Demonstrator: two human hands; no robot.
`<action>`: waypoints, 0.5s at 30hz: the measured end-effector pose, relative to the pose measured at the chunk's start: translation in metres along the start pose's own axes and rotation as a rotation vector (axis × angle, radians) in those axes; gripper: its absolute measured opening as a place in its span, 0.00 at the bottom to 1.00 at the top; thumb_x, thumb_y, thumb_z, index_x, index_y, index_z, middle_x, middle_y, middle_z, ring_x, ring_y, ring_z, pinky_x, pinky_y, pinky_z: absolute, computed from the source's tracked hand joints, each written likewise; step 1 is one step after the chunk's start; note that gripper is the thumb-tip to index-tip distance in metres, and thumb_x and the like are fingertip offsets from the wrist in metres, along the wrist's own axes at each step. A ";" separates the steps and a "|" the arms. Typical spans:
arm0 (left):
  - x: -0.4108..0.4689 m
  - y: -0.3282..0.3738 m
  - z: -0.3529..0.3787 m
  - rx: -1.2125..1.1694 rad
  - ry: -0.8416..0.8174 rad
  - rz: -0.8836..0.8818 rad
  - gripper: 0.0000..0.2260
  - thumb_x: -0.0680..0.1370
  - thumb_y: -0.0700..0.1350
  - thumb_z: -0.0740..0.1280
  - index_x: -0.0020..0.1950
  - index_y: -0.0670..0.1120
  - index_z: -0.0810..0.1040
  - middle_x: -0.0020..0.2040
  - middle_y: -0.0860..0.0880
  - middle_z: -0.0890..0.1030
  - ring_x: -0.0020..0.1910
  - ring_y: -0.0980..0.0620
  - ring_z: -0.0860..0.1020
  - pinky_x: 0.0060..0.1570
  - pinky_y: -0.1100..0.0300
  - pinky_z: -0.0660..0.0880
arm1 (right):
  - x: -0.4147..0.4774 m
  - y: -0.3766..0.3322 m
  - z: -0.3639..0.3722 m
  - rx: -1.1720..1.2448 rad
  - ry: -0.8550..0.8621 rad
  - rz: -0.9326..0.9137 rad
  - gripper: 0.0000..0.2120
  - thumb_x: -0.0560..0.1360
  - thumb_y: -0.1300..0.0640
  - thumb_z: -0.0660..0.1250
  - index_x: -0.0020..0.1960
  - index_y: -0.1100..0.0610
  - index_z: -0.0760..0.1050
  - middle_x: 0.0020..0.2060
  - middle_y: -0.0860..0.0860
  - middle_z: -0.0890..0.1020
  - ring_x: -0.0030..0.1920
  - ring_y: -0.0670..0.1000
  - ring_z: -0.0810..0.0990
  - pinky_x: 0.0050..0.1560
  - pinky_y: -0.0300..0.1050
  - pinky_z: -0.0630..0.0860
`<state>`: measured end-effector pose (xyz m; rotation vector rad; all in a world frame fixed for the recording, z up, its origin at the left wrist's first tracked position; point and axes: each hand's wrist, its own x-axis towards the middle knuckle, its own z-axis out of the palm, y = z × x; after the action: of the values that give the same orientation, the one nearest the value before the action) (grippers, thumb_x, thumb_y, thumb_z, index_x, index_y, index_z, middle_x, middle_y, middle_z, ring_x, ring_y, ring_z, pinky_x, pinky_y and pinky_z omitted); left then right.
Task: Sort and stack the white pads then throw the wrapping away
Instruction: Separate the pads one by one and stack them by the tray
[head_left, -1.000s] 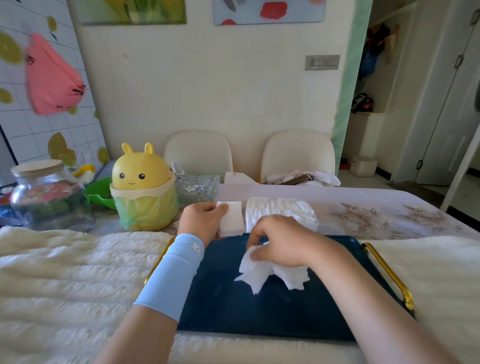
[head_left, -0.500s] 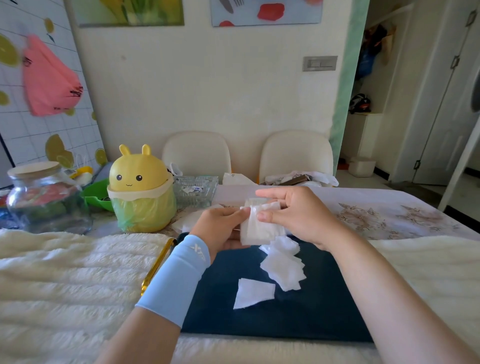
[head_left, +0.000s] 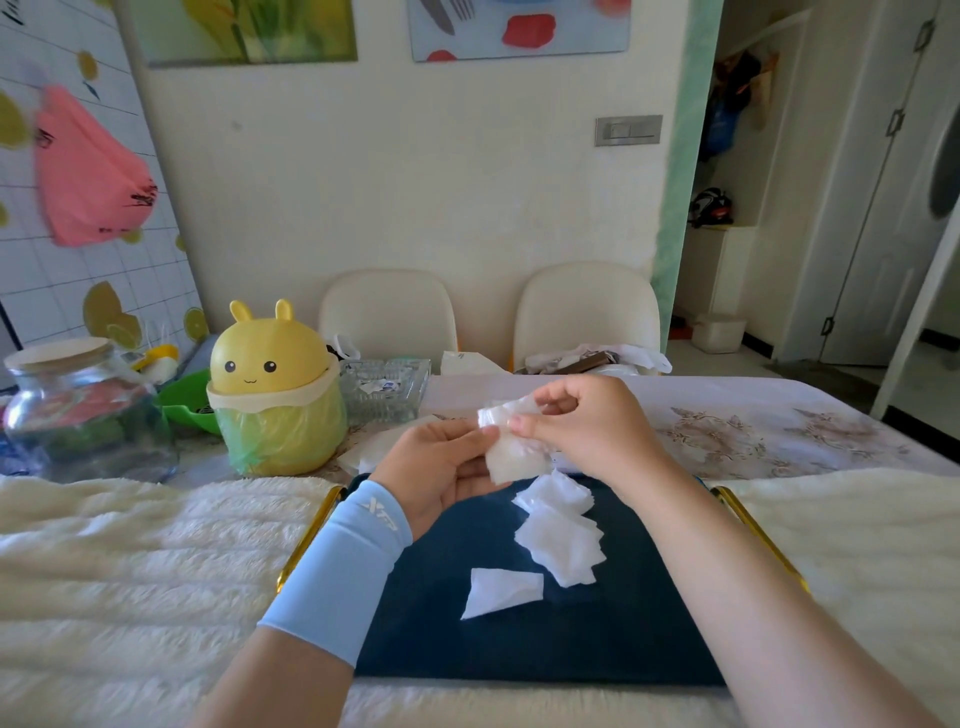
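Nearest, on the dark blue tray (head_left: 597, 639): one loose white pad (head_left: 500, 591) lying flat and alone, then just beyond it a scattered pile of pads (head_left: 561, 525), overlapping and skewed, no neat stack yet. Gold tray handles at both sides, fluffy cream cloth (head_left: 130, 571) around.

Above the pile, held off the tray: a crinkly wrapping (head_left: 511, 447), seemingly with pads left inside, though hard to tell through the plastic. Left hand (head_left: 441, 467) cupped under it, fingers closed on its near edge; right hand (head_left: 587, 421) pinched shut on its upper part, thumb and forefinger together.

Further back, left: yellow bunny-faced bin (head_left: 275, 389) with a green liner, lid down; glass jar (head_left: 78, 410); clear glass dish (head_left: 384, 387). Two cream chairs against the wall.

Likely risks: a tug on thin plastic spilling remaining pads over the tray edge onto the cloth; light pads drifting or clinging to fingers during stacking; wrapping dropped short of the bin, since the lid looks closed.
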<state>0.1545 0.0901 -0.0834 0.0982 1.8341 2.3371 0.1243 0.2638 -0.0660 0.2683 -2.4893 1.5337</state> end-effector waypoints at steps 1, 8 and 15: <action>0.000 0.000 0.000 -0.024 0.006 -0.010 0.09 0.82 0.40 0.62 0.56 0.37 0.80 0.51 0.39 0.85 0.46 0.47 0.85 0.44 0.58 0.83 | 0.001 0.001 -0.001 0.054 -0.020 0.037 0.13 0.66 0.51 0.82 0.48 0.51 0.83 0.41 0.46 0.85 0.41 0.46 0.83 0.43 0.39 0.77; 0.004 -0.002 0.001 -0.159 0.141 -0.051 0.08 0.81 0.39 0.64 0.57 0.38 0.79 0.51 0.38 0.85 0.44 0.46 0.85 0.40 0.56 0.83 | 0.002 0.000 -0.008 0.156 0.095 0.102 0.07 0.69 0.53 0.80 0.44 0.52 0.84 0.40 0.46 0.86 0.41 0.47 0.83 0.39 0.40 0.76; 0.004 -0.001 0.004 -0.106 0.083 -0.026 0.10 0.82 0.41 0.63 0.59 0.39 0.80 0.53 0.39 0.85 0.48 0.45 0.84 0.46 0.56 0.83 | -0.006 -0.012 -0.008 0.179 -0.123 0.120 0.11 0.70 0.52 0.79 0.47 0.56 0.84 0.35 0.51 0.84 0.26 0.43 0.75 0.29 0.34 0.70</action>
<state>0.1514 0.0947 -0.0839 -0.0360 1.7316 2.4500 0.1341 0.2663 -0.0537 0.2525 -2.5035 1.8448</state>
